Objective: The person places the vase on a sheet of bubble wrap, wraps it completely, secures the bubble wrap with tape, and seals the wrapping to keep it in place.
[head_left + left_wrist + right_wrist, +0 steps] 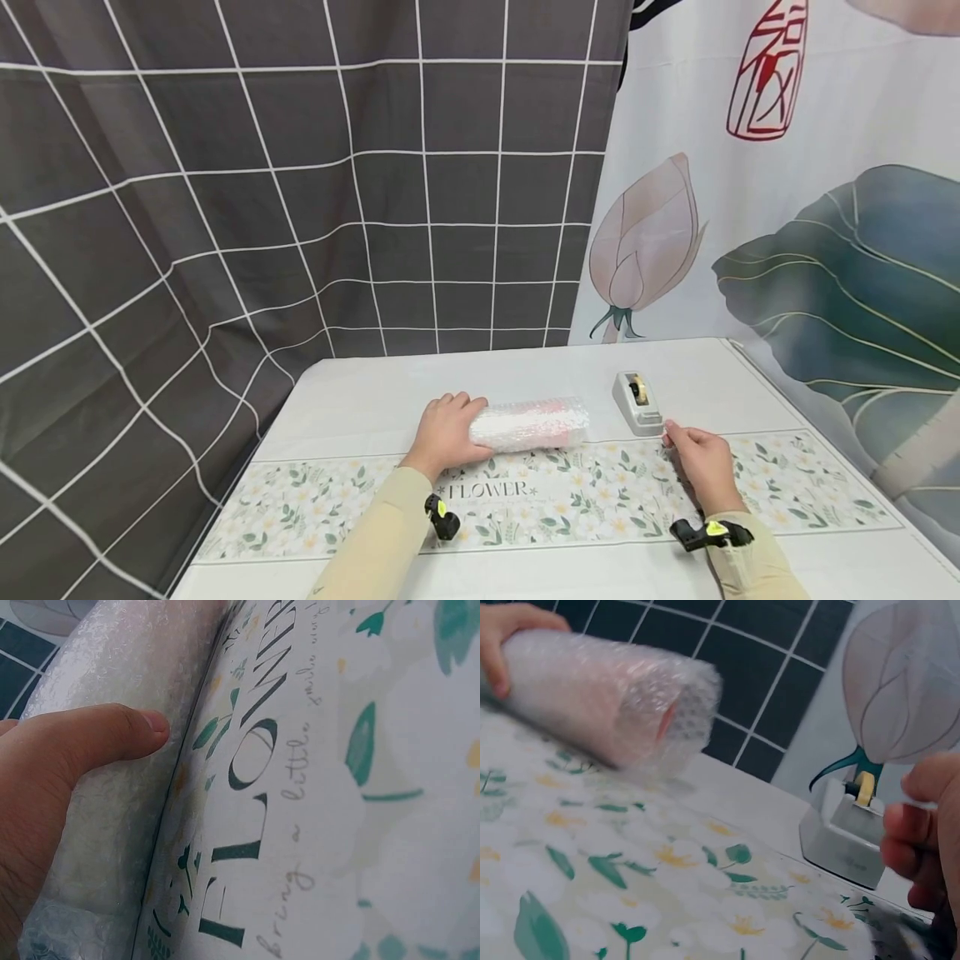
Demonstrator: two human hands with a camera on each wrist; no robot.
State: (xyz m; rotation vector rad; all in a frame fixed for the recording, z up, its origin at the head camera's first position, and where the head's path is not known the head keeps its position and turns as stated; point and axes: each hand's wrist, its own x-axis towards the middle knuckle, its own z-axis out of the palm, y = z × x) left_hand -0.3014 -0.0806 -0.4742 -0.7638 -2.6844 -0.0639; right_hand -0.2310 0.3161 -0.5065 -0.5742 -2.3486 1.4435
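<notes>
A cylindrical bundle in clear bubble wrap (528,425) lies crosswise on the table, with something whitish and pinkish-red showing through. My left hand (446,433) grips its left end, fingers over the top and thumb (124,735) along the near side. In the right wrist view, the bundle's loose wrap end (694,712) stands open like a tube. Right of it stands a grey tape dispenser (637,404) with a small yellowish roll. Close by the dispenser's front end is my right hand (701,462), fingers curled and thumb near the index finger; I cannot tell whether tape is between them.
A white tablecloth (360,400) with a floral band and the word FLOWER covers the table. Behind hang a dark gridded curtain (457,200) and a white curtain (675,108) with a flower print. Black camera mounts (442,518) sit on both wrists.
</notes>
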